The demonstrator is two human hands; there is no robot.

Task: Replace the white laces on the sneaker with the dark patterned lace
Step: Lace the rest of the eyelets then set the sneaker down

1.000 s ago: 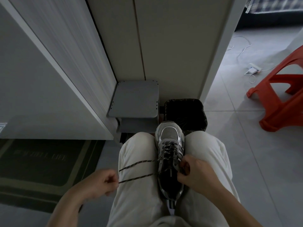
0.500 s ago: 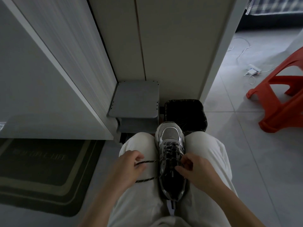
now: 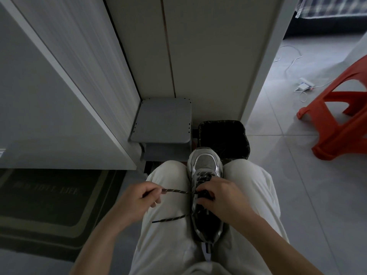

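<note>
Left fingers (image 3: 152,195): curled, pinching the dark patterned lace (image 3: 178,192), which ran taut to the eyelets.
Left hand (image 3: 137,201): held over the left thigh.
Right fingers (image 3: 205,196): curled down onto the lacing; whether they pinched it could not be told.
Right hand (image 3: 222,195): over the shoe's throat.
Sneaker (image 3: 205,162): wedged toe-forward between the knees of pale trousers (image 3: 168,245).
Other lace end (image 3: 170,218): lay loose across the left thigh.

Dark speckled lace (image 3: 176,191), grey-silver sneaker (image 3: 206,165), orange stool (image 3: 341,124)
</note>
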